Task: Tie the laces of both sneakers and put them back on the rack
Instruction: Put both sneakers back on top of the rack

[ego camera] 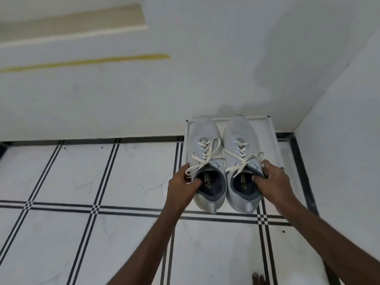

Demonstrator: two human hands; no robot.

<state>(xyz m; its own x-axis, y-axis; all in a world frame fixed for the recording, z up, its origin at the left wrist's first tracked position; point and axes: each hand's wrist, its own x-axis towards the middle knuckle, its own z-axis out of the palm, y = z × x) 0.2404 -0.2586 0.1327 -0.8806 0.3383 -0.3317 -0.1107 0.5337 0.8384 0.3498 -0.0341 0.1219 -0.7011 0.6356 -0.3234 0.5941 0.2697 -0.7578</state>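
Shoes: two pale grey knit sneakers, left sneaker (204,161) and right sneaker (242,159), cream flat laces tied in bows, dark padded collars | place: side by side on the white rack (265,128), toes to the wall | our left hand (182,182) grasps the left collar, thumb inside | our right hand (271,179) grasps the right collar, thumb inside, arms stretched forward.

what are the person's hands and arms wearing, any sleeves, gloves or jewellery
Nothing visible is worn. The left hand and right hand are bare, with no gloves, rings or watch showing. Both forearms are uncovered down to the frame's bottom edge, so no sleeve appears.
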